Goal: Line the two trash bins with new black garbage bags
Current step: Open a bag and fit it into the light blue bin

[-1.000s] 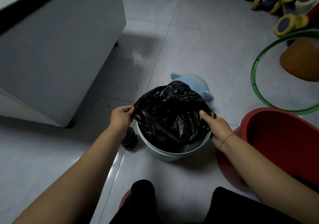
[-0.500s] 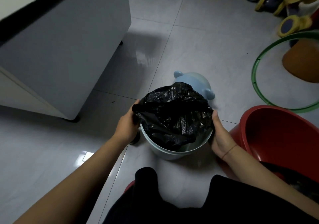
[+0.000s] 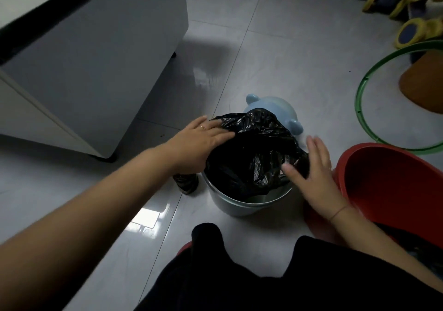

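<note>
A small pale green bin (image 3: pixel 239 203) stands on the floor in front of my knees. A crumpled black garbage bag (image 3: pixel 254 157) sits in it, bunched above the rim. The near rim is bare. My left hand (image 3: pixel 203 140) lies flat on the bag's upper left edge, fingers straight. My right hand (image 3: pixel 314 171) is spread beside the bag's right side, its thumb over the plastic. A big red bin (image 3: pixel 388 181) stands to the right, something dark showing in its near part.
A pale blue lid with ears (image 3: pixel 275 104) lies behind the small bin. A roll of black bags (image 3: pixel 187 183) stands at its left. A white cabinet (image 3: pixel 96 59) fills the left. A green hoop (image 3: pixel 364 109), an orange object (image 3: pixel 426 85) and toys are at right.
Both hands have released their pinch on the bag's edge. The left hand slid up onto the bag's far left edge. The right hand opened with spread fingers.
</note>
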A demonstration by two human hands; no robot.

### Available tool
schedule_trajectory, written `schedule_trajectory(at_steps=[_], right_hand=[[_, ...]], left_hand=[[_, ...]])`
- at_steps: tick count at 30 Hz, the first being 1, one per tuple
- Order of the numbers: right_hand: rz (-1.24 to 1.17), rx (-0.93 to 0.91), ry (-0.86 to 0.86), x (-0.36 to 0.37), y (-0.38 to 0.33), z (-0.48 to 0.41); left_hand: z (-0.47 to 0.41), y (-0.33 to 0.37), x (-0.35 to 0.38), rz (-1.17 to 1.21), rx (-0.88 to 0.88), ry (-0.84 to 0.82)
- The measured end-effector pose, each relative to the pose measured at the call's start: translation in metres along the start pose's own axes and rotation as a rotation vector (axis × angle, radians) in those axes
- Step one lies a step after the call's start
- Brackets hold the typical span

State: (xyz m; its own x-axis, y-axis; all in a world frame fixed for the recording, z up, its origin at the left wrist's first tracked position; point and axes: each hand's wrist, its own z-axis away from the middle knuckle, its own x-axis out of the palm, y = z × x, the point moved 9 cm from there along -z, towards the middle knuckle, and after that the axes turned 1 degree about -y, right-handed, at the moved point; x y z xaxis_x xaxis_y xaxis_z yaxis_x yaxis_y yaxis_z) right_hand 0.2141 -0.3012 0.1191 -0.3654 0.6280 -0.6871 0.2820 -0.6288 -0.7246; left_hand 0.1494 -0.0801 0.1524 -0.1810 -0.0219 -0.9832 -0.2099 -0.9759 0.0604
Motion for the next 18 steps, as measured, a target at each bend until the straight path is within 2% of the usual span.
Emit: schedule_trajectory(at_steps=[1, 3, 5, 7, 11, 14, 18], right_hand=[[0.155, -0.097, -0.094, 0.001, -0.012, -0.003], [0.468, -0.235, -0.329, 0.014, -0.021, -0.006], [0.645, -0.299, -0.468, 0.024, -0.017, -0.007], [0.720, -0.357, -0.497, 0.032, -0.018, -0.006], [0.727, -0.508, -0.371, 0.035, -0.033, -0.001], [0.627, -0.544, -0.250, 0.029, -0.038, 0.010], [0.556, -0.619, -0.071, 0.026, -0.041, 0.031]], left_hand=[[-0.003, -0.001, 0.011, -0.086, 0.024, -0.125], [-0.007, -0.004, 0.021, -0.201, 0.082, -0.239], [-0.008, 0.000, 0.020, -0.271, 0.153, -0.231], [-0.007, 0.007, 0.019, -0.270, 0.196, -0.168], [0.009, 0.014, 0.016, -0.148, 0.182, 0.019], [0.031, 0.008, 0.010, -0.058, 0.126, 0.232], [0.051, 0.014, 0.019, -0.035, 0.078, 0.388]])
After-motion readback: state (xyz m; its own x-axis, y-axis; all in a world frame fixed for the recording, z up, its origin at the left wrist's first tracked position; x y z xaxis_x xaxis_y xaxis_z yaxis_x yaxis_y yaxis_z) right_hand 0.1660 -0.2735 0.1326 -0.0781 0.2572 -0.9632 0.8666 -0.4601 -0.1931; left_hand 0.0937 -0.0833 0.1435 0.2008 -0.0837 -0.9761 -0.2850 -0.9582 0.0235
